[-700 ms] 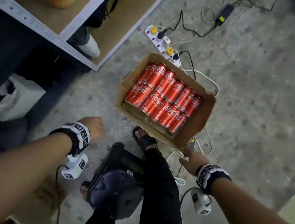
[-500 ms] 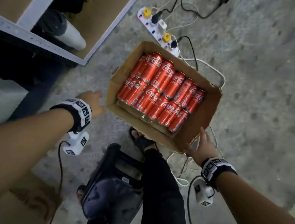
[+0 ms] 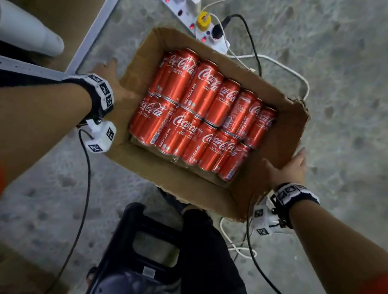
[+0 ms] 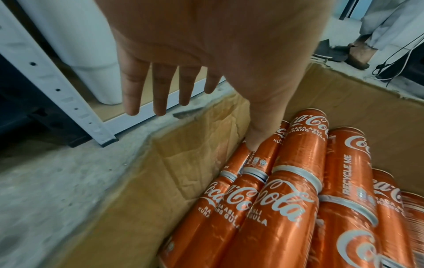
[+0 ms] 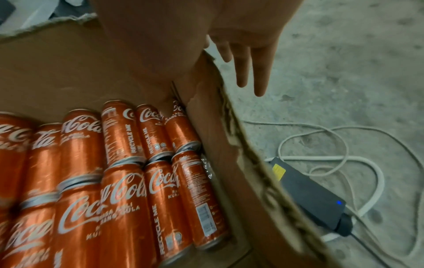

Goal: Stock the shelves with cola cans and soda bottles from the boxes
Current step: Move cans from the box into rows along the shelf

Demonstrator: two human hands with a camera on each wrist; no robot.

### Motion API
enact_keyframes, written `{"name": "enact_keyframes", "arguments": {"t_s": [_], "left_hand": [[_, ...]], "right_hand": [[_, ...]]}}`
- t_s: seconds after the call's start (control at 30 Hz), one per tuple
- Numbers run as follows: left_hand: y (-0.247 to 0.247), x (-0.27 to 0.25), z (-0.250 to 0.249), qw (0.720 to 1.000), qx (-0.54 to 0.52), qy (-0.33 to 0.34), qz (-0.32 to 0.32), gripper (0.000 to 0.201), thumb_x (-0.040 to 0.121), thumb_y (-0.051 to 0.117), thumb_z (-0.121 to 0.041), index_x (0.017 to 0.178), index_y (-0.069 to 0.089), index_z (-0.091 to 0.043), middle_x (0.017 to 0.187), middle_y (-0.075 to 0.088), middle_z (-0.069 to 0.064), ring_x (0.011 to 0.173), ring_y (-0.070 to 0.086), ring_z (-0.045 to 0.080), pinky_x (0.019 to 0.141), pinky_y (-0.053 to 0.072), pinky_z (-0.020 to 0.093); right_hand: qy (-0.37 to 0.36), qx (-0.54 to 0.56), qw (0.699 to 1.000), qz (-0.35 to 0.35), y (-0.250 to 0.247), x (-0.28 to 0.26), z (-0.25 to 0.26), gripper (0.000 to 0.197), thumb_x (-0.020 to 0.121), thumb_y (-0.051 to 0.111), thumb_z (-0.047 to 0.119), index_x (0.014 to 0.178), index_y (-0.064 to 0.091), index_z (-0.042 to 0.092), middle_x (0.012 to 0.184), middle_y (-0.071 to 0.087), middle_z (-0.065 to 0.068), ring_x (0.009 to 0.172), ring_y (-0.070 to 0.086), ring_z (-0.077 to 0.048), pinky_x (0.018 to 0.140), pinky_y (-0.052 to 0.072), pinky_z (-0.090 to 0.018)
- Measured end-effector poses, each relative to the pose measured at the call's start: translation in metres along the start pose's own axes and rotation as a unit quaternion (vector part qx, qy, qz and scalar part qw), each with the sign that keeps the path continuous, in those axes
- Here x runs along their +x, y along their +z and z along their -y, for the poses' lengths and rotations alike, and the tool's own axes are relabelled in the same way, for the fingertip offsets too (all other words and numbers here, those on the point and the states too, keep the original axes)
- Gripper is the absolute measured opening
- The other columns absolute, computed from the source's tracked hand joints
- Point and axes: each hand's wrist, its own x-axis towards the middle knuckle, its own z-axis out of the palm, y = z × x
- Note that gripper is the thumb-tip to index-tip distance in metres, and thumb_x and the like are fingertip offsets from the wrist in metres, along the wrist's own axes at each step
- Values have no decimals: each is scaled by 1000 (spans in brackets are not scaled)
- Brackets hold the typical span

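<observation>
An open cardboard box (image 3: pixel 288 125) stands on the concrete floor, packed with several red cola cans (image 3: pixel 193 107) lying on their sides in two rows. My left hand (image 3: pixel 112 80) straddles the box's left wall: its fingers (image 4: pixel 158 94) hang straight outside and its thumb (image 4: pixel 259 127) reaches inside onto a can. My right hand (image 3: pixel 289 170) straddles the right wall the same way, with straight fingers (image 5: pixel 259 72) outside and the thumb (image 5: pixel 156 54) against the inner face. Whether the box is off the floor I cannot tell.
A white power strip (image 3: pixel 187 9) with plugs and cables (image 3: pixel 284 67) lies just behind the box. A black adapter (image 5: pixel 307 192) sits under the right wall. The shelf's white frame (image 3: pixel 100 24) and a white cylinder (image 3: pixel 24 31) are at left. A black stool (image 3: pixel 148 252) stands by my leg.
Both hands came in from the floor beside the box to its left and right walls. My head has dropped closer, so the box fills more of the view.
</observation>
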Motion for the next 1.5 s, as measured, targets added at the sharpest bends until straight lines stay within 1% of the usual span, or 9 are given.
{"name": "enact_keyframes", "arguments": {"t_s": [0.17, 0.3, 0.5, 0.63, 0.93, 1.07, 1.17, 1.37, 1.5], "left_hand": [[12, 22, -20, 998, -56, 23, -30, 84, 76, 79, -51, 139, 45, -8, 129, 60, 20, 112, 60, 42, 91, 51, 47], [22, 19, -22, 993, -106, 28, -39, 27, 88, 71, -38, 91, 59, -14, 88, 62, 9, 81, 58, 32, 74, 45, 37], [32, 15, -16, 995, -60, 18, -71, 35, 97, 62, -39, 97, 61, -3, 95, 64, 22, 83, 61, 38, 76, 47, 42], [27, 17, -7, 997, -13, 43, -55, 32, 101, 56, -37, 88, 59, -8, 73, 56, 13, 72, 54, 32, 71, 46, 39], [25, 4, -6, 994, 12, 100, -40, 22, 101, 53, -24, 92, 61, -6, 85, 63, 16, 71, 60, 32, 67, 49, 36], [25, 1, 2, 995, 1, 93, -28, 15, 96, 59, -19, 94, 66, -5, 80, 63, 15, 67, 60, 31, 64, 45, 33], [26, 0, 14, 995, -4, 91, -28, 15, 98, 57, -18, 91, 62, -6, 72, 58, 13, 64, 58, 30, 63, 43, 33], [44, -5, 51, 995, 11, 94, -40, 21, 101, 55, -20, 102, 67, -2, 87, 65, 16, 79, 64, 36, 68, 48, 37], [56, -5, 85, 997, -29, 71, -30, 22, 101, 53, -21, 100, 65, -3, 85, 62, 14, 81, 63, 35, 74, 50, 38]], "right_hand": [[60, 121, 989, -57, 14, 14, -4, 93, 81, 77, 48, 156, 30, 23, 148, 55, -7, 130, 58, -28, 108, 47, -44], [79, 92, 991, -52, 18, 18, -6, 51, 91, 68, 37, 135, 58, 14, 124, 70, -10, 111, 67, -34, 88, 51, -37], [92, -20, 995, -30, 17, 9, 12, 40, 100, 54, 39, 120, 66, 6, 117, 71, -17, 106, 67, -39, 85, 51, -40], [66, -61, 996, -27, 23, 1, 24, 37, 103, 51, 35, 116, 65, 4, 115, 70, -21, 105, 66, -40, 80, 47, -40], [47, -55, 997, 6, 25, -14, 48, 23, 102, 48, 24, 95, 58, 4, 111, 68, -26, 97, 62, -41, 77, 41, -36], [38, -51, 998, -2, 28, -30, 65, 21, 103, 47, 19, 95, 57, 3, 105, 67, -24, 87, 57, -36, 76, 39, -35], [29, -74, 997, -17, 30, -42, 77, 21, 102, 49, 23, 94, 59, 6, 106, 67, -24, 100, 65, -39, 77, 40, -34], [7, -86, 996, -10, 42, -59, 93, 23, 96, 53, 26, 99, 63, 5, 103, 71, -19, 87, 65, -36, 79, 51, -38], [-6, -98, 995, -23, 49, -73, 113, 21, 100, 54, 20, 111, 63, 4, 123, 65, -22, 111, 63, -38, 79, 41, -33]]}}
